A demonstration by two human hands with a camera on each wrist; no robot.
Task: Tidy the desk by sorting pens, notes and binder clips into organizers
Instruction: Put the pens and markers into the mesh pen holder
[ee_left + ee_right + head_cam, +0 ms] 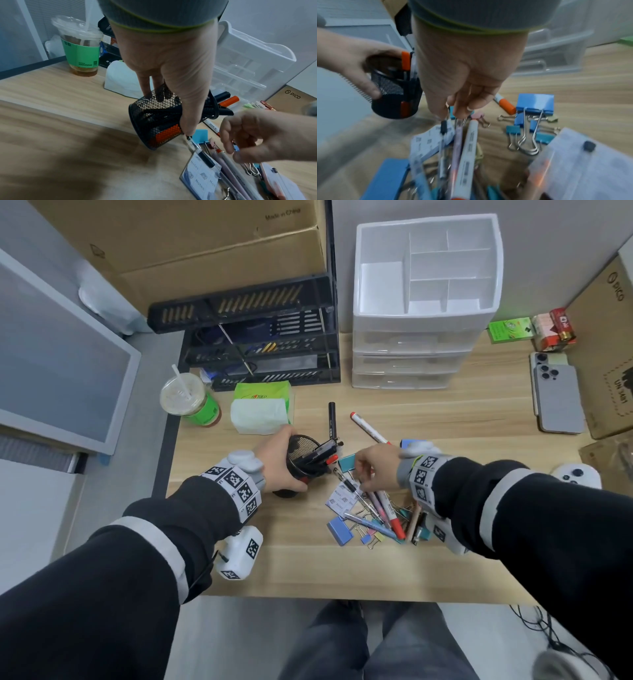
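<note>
My left hand (274, 463) grips a black mesh pen cup (303, 460) (154, 121), tilted with its mouth toward the right; several black and orange-capped pens stick out of it. My right hand (361, 481) (453, 111) reaches into a pile of pens (380, 511), its curled fingertips pinching the ends of a pink pen (458, 135) and a white marker (468, 146) that lie flat. A black gel pen (204, 157) rests on a notes pad (342, 499). Coloured binder clips (536, 104) lie around the pile. A black marker (331, 419) and a white marker (368, 428) lie farther back.
A white drawer organizer (404, 361) and black stacked trays (267, 350) stand at the back. A drink cup (190, 400) and tissue pack (260, 412) sit behind the left hand. Phones (556, 395) and a controller (577, 475) lie at the right.
</note>
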